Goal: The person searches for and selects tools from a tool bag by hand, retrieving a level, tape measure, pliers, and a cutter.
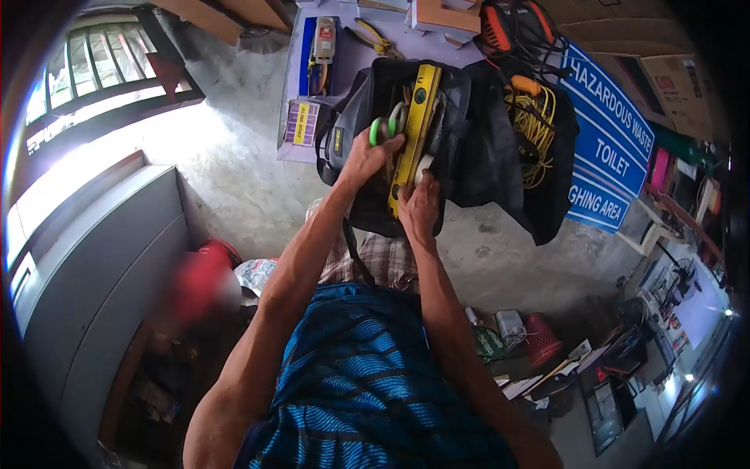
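A black tool bag [367, 98] lies open in front of me, with a yellow spirit level [419, 117] lengthwise across its opening. My left hand [366, 160] is closed on a pair of scissors [379, 131] with green and grey handle loops, just left of the level. Their blades are hidden. Over the lower part of the level, my right hand [419, 205] has its fingers closed on a white roll [423, 166] that looks like tape. That hand's thumb side lies against the level. Dark contents of the bag show beside the level, too shadowed to name.
Left of the bag are a blue case [319, 55], yellow-handled pliers [376, 39] and a blind rivet box [301, 123]. An orange-black power tool [508, 27], coiled yellow cord [531, 137] and blue signs [609, 141] are at right. A grey cabinet [101, 258] stands left.
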`<state>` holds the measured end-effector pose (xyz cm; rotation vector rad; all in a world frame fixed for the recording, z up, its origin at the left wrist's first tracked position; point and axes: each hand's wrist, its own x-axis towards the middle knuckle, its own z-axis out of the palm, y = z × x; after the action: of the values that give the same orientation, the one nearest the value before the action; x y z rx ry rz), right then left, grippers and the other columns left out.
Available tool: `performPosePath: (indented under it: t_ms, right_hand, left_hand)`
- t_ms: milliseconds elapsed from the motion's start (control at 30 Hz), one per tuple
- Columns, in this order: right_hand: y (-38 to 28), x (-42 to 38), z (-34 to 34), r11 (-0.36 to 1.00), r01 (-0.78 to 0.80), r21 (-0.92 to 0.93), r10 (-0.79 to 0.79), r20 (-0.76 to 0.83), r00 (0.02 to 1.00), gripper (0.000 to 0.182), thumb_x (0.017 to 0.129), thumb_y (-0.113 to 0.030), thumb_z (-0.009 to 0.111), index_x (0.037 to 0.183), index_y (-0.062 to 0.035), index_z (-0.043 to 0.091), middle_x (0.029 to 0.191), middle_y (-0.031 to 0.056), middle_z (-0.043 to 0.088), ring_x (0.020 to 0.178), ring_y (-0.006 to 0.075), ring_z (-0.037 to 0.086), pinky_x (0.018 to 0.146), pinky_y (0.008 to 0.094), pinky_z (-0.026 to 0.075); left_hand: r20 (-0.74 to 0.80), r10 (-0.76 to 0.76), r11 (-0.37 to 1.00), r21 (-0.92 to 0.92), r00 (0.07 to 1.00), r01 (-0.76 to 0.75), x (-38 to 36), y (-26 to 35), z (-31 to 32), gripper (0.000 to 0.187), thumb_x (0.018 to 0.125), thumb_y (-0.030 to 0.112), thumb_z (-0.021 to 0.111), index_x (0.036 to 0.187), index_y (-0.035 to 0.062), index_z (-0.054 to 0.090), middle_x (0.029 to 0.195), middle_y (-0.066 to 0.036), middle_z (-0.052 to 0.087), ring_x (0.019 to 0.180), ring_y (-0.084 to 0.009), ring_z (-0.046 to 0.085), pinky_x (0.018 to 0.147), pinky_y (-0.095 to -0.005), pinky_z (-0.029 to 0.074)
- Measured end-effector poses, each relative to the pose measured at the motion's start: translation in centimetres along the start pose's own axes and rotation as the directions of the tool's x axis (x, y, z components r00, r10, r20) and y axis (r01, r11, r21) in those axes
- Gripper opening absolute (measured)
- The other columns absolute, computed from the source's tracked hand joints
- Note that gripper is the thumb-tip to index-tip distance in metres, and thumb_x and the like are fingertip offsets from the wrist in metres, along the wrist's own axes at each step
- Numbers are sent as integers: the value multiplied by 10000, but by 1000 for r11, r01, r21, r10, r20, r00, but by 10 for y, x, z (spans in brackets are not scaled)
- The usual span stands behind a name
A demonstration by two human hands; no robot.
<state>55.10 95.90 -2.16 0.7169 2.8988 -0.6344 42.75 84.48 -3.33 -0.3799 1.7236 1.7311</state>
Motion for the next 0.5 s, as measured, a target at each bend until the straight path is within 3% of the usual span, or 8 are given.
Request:
performPosePath:
  t_ms: [67, 133, 167, 200, 300, 400, 467, 500]
  right_hand:
    - [-3, 15, 4, 999, -54, 3, 53, 62, 997, 469, 857, -200, 705, 1226, -58, 453, 889, 226, 651, 829, 410, 670, 718, 486, 551]
    - [-6, 21, 4, 994, -109, -4, 109, 140, 984, 499, 867, -238, 709, 1241, -60, 430, 881, 225, 660, 814, 412, 682, 700, 482, 558]
    - [-10, 25, 6, 982, -191, -9, 189, 178, 966, 473, 867, -251, 711, 1212, -54, 455, 910, 240, 660, 830, 442, 674, 722, 505, 544]
    - [-14, 27, 8, 963, -271, -15, 268, 215, 939, 448, 866, -263, 713, 1184, -49, 480, 939, 254, 659, 847, 471, 666, 745, 527, 531]
    - [-7, 16, 25, 971, -222, 84, 209, 145, 967, 576, 857, -248, 731, 1326, -67, 449, 932, 250, 655, 844, 463, 668, 756, 537, 527]
    - [-14, 8, 25, 975, -210, 76, 198, 136, 971, 709, 843, -169, 743, 1448, -72, 387, 992, 271, 643, 910, 417, 675, 775, 507, 532]
    - [-11, 1, 29, 973, -230, 11, 226, 155, 962, 775, 839, -105, 743, 1504, -68, 347, 1041, 289, 636, 950, 383, 679, 780, 480, 537]
    - [-2, -4, 39, 976, -190, 104, 176, 126, 976, 776, 844, -66, 731, 1514, -72, 340, 1134, 295, 614, 1018, 385, 663, 829, 469, 533]
  left_hand:
    - [-14, 70, 997, -35, 997, -71, -7, -7, -9, 254, 889, 213, 745, 1018, 3, 681, 856, -10, 671, 796, -88, 588, 715, -280, 483]
    - [31, -2, 994, -105, 1000, 5, -16, -10, -18, 432, 912, 160, 737, 1287, -7, 603, 951, -33, 681, 818, -132, 671, 710, -291, 545]
    - [-27, 5, 984, -179, 1000, -10, -21, -13, -19, 302, 916, 219, 733, 1111, -5, 680, 950, -62, 704, 816, -124, 672, 689, -288, 545]
    - [-23, 5, 985, -174, 1000, -9, -28, -6, -21, 302, 916, 219, 733, 1111, -5, 680, 950, -62, 704, 816, -124, 672, 689, -288, 545]
    - [-128, -58, 960, -279, 990, 20, -46, 16, -41, 450, 925, 204, 714, 1297, -22, 600, 1040, -133, 712, 798, -223, 717, 706, -348, 606]
    - [-214, 57, 943, -310, 975, -123, -52, 18, -65, 431, 928, 206, 707, 1258, -44, 589, 1030, -169, 717, 762, -247, 718, 704, -357, 602]
    - [-236, 28, 956, -278, 971, -95, -55, 22, -85, 369, 977, 236, 637, 1237, -24, 607, 1028, -159, 716, 806, -230, 716, 745, -375, 596]
    - [-218, -5, 960, -273, 976, -56, -52, 16, -99, 359, 975, 247, 642, 1223, -12, 619, 1017, -153, 717, 831, -226, 714, 757, -376, 597]
